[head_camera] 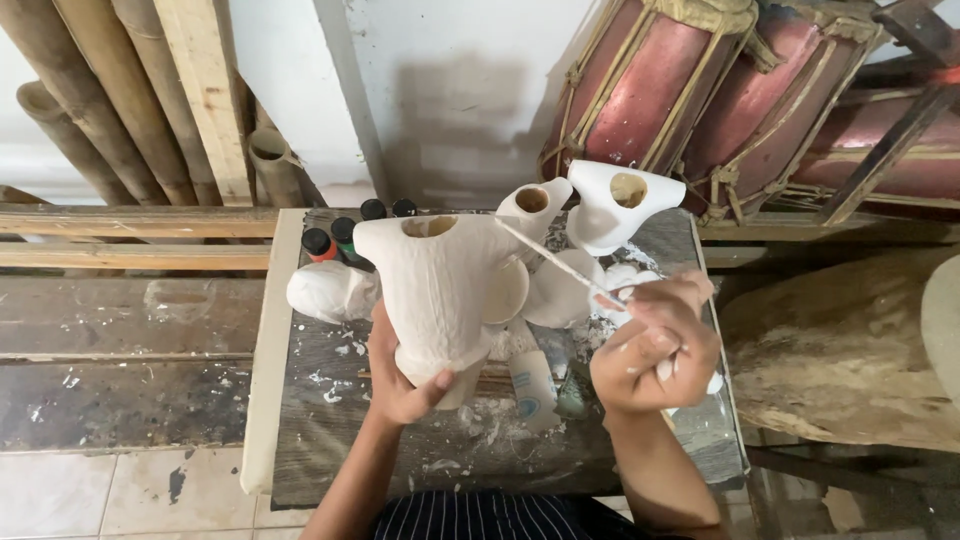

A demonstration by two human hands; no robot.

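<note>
My left hand (402, 372) grips the lower part of a white torso-shaped figure (438, 285) and holds it upright over a paint-stained work board (330, 420). The figure has a hole at the neck. My right hand (655, 345) holds a thin white paintbrush (555, 262) whose tip touches the figure's right shoulder. Behind it stands a second white torso figure (612, 205) and a smaller white piece (535, 205). White paint smears cover my right fingers.
Several small paint bottles (345, 235) with coloured caps stand at the board's back left. A white tube (533, 385) and white dishes (560, 295) lie on the board. Bamboo poles (90, 110) lean at the left, red drums (720, 90) at the right.
</note>
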